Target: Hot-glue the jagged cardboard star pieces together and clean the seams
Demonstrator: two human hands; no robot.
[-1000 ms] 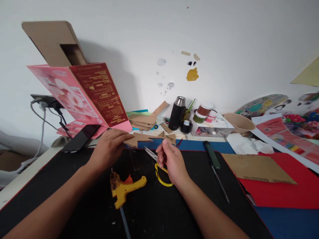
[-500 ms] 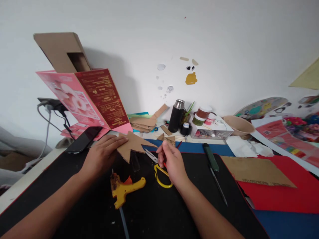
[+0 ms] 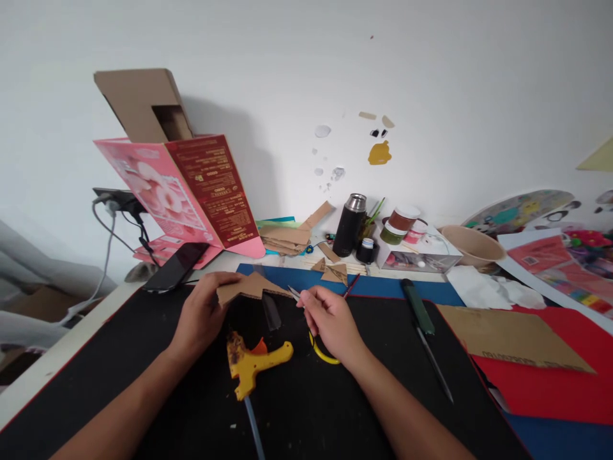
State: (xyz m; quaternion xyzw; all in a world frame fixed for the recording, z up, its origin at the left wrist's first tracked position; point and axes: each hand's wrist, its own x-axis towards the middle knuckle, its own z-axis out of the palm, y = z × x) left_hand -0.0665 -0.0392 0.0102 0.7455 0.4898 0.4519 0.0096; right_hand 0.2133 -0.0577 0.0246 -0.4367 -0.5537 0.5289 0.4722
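My left hand [image 3: 204, 311] grips a brown cardboard star [image 3: 253, 286] by its left side. The star is tilted, so its cut edge faces me. My right hand [image 3: 329, 316] is closed around the middle of a pair of scissors, whose yellow handle [image 3: 325, 352] hangs below the palm. The blade tips poke out past my fingertips, close to the star's right point. Below the star lies a yellow hot glue gun [image 3: 253, 364] with a glue stick [image 3: 253, 428] coming out of its back. A dark clear strip [image 3: 272, 312] lies partly under the star.
On the right of the black mat [image 3: 306, 409] lies a green-handled knife [image 3: 419, 306], beside cardboard [image 3: 512, 335] on red sheets. Along the wall stand a black flask [image 3: 349, 227], paint jars [image 3: 402, 223] and a bowl [image 3: 472, 246]. A phone [image 3: 177, 268] leans near a pink box [image 3: 182, 191].
My left hand has lifted and tilted the star. My right hand, beside the scissors before, has taken hold of them and raised the blades toward the star. The view has shifted slightly.
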